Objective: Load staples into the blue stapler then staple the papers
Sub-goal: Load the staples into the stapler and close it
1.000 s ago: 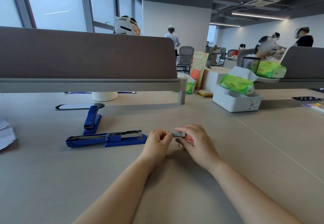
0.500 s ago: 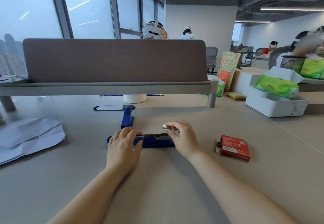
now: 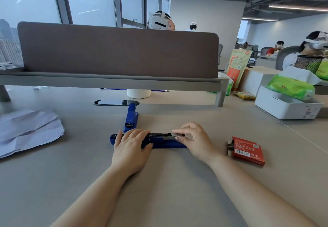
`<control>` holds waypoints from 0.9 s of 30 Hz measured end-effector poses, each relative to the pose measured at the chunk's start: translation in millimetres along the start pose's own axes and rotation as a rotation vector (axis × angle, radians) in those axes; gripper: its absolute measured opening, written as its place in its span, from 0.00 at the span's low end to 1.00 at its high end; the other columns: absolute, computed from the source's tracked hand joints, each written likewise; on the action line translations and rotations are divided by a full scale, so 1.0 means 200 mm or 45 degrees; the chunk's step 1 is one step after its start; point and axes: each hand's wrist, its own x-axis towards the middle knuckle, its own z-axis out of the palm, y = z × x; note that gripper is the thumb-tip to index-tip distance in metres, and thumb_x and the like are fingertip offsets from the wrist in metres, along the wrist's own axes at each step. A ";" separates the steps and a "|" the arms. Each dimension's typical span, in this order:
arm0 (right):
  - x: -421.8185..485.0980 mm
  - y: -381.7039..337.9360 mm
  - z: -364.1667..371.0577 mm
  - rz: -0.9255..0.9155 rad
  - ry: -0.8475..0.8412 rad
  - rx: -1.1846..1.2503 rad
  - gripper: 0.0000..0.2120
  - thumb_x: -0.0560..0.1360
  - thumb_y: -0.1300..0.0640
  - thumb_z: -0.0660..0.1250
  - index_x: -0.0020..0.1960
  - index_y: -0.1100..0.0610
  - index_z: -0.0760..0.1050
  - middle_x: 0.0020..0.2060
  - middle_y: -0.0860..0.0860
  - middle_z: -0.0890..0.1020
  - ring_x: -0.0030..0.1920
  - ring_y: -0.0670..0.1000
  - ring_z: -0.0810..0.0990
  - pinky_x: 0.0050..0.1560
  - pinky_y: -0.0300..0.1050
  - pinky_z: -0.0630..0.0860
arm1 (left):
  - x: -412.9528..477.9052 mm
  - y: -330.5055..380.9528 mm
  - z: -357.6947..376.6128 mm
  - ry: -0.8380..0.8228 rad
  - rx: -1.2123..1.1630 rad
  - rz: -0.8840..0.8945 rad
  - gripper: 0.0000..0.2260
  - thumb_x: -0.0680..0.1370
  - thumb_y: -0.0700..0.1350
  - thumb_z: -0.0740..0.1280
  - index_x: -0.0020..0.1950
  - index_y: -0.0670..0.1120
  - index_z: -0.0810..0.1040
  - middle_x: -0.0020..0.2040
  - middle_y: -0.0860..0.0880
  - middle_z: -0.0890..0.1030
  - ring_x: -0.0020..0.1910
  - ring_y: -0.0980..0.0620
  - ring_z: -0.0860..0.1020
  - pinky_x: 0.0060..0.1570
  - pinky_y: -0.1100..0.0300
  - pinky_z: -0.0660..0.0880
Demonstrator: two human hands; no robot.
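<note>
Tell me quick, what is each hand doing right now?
Left hand: open, pressing down on the stapler.
Right hand: closed, pinching a strip of staples over the stapler.

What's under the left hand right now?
The left hand rests on the open blue stapler, fingers across its metal channel. Whether staples lie in the covered stretch cannot be seen.
</note>
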 end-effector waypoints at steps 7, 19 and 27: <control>0.01 -0.03 -0.01 0.046 -0.027 0.043 0.08 0.72 0.61 0.69 0.51 0.56 0.82 0.41 0.48 0.72 0.44 0.41 0.74 0.45 0.21 0.66 | 0.00 0.01 -0.02 -0.026 0.015 -0.011 0.21 0.77 0.58 0.59 0.70 0.58 0.64 0.70 0.59 0.69 0.72 0.55 0.61 0.74 0.52 0.41; -0.01 -0.02 0.00 -0.117 0.181 0.072 0.08 0.73 0.61 0.68 0.51 0.54 0.82 0.42 0.43 0.78 0.47 0.46 0.78 0.49 0.32 0.72 | 0.00 0.00 0.00 -0.011 0.016 -0.004 0.21 0.76 0.59 0.60 0.69 0.59 0.65 0.69 0.59 0.69 0.72 0.55 0.61 0.74 0.52 0.42; -0.01 -0.01 0.03 -0.085 0.112 0.065 0.09 0.71 0.63 0.71 0.49 0.53 0.83 0.42 0.39 0.79 0.51 0.47 0.78 0.52 0.32 0.71 | 0.00 0.00 0.00 -0.003 0.016 0.000 0.21 0.76 0.59 0.61 0.69 0.59 0.65 0.69 0.59 0.69 0.72 0.55 0.61 0.74 0.52 0.42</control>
